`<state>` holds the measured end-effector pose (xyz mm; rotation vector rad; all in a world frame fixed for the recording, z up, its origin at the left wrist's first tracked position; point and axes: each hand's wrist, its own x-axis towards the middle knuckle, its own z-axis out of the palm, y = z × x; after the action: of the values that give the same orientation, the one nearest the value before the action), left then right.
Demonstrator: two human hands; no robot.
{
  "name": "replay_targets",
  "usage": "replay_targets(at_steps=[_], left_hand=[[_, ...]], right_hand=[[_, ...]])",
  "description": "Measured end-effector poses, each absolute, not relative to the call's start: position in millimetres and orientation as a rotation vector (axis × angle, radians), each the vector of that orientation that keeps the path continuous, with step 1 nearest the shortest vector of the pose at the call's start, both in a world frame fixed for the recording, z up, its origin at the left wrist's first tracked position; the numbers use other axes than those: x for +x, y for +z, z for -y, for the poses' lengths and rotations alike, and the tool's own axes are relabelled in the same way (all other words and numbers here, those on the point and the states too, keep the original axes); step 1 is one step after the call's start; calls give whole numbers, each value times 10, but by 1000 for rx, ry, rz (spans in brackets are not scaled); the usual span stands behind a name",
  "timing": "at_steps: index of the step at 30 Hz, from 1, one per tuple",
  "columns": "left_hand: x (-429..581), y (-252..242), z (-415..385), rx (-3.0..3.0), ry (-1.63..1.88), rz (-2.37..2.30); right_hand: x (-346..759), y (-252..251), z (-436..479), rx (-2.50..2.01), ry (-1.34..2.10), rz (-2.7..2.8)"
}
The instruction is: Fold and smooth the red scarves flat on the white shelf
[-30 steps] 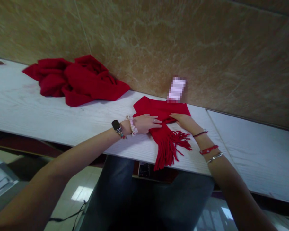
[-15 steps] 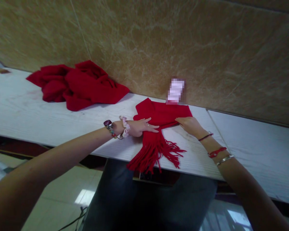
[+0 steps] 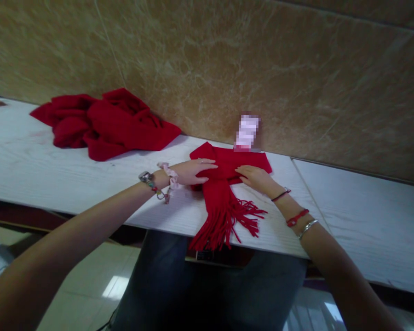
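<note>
A red fringed scarf [image 3: 221,202] lies on the white counter, its upper part folded into a band and its tasselled end hanging down toward the front edge. My left hand [image 3: 193,172] rests on the left part of the fold with fingers stretched out. On the right side of the fold lies my right hand [image 3: 257,178], fingers extended over the cloth near its lower edge. Neither hand appears to grip the fabric.
A crumpled heap of red cloth [image 3: 113,124] sits on the counter [image 3: 37,170] to the left, against the marbled wall [image 3: 179,69]. A phone-like object, its screen blurred out [image 3: 247,132], leans on the wall behind the scarf. My legs are under the counter edge.
My left hand has shifted up and slightly left on the scarf. My right hand has moved left onto the fold, its pinching fingers now stretched out. The view has shifted slightly.
</note>
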<state>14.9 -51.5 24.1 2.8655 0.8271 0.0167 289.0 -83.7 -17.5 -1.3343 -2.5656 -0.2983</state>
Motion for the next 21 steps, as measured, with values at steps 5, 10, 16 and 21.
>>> replay_targets(at_steps=[5,10,16,21], left_hand=[[269,76,694,3011,-216,-1023],[302,82,696,2992,-139,-1043],[176,54,782,2968,-154,-1021],[157,-84,838,2941,-211,-1051]], right_hand=[[2830,-108,891,-1369,-442,2694],[2805,-27,914,-1465,-481,2592],[2986,-28,1029,-1452,-444,2498],[3052,-102,1040,-1483,-419,2633]])
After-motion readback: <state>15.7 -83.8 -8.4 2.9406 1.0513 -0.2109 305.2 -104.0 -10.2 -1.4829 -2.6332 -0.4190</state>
